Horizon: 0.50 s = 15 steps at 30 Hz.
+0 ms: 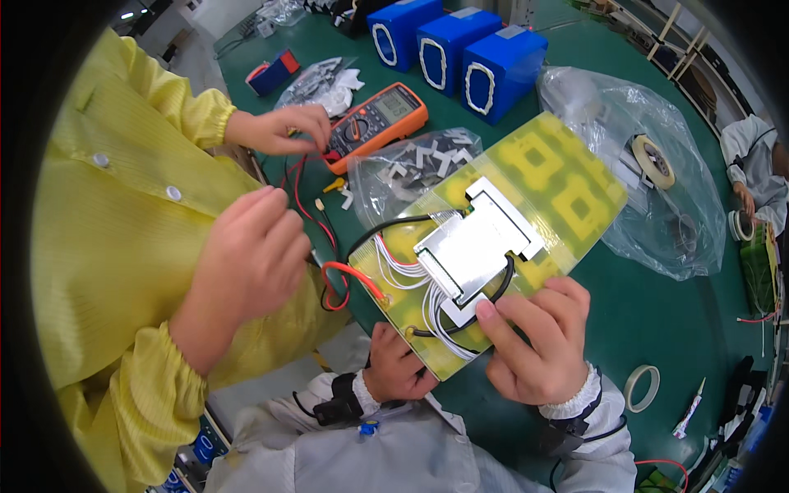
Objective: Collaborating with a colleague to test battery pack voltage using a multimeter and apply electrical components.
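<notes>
A flat pack wrapped in yellow-green insulating board (pixel 538 160) lies before me, carrying a silver circuit module (pixel 472 242) on white pads. Bundles of thin white wires (pixel 436 312) and a black cable (pixel 508 279) run from the module; a thick orange-red lead (pixel 353 269) leaves the pack's left side. My left hand (pixel 399 366) is closed around the near left edge, its fingertips partly hidden. My right hand (pixel 538 341) is bent over the near right edge, one fingertip pressing the black cable beside a white pad.
At left, a co-worker in yellow has one hand (pixel 251 267) raised near the pack and another (pixel 279 130) by an orange multimeter (pixel 378 123). Blue battery packs (pixel 501 70) stand behind. Plastic bags (pixel 649 214), a tape roll (pixel 641 388) and a small tube (pixel 689 411) lie on the green table.
</notes>
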{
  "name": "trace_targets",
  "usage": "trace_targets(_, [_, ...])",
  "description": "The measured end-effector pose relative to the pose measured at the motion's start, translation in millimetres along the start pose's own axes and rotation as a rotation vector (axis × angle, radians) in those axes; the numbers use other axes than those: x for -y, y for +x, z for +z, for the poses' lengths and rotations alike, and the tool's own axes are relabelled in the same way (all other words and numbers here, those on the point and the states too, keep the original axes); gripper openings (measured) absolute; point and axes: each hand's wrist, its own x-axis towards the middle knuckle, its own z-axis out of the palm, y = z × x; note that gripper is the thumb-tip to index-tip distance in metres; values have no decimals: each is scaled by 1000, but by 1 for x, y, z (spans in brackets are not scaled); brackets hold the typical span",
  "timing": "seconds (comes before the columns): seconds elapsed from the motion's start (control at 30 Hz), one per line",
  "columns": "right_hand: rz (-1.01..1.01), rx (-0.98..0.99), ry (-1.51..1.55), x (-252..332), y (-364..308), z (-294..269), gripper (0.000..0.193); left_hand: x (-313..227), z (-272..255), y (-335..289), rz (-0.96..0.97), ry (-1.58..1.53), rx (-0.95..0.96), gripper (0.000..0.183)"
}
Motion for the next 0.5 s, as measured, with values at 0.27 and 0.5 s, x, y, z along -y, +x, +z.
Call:
trace_targets(0.27, [-80,-35,-45,-1,-16,11,38,10,13,-6,65,-13,41,27])
trace_targets(0.5, [-90,-70,-32,0,-13,15,37,11,10,-7,78,2,20,19])
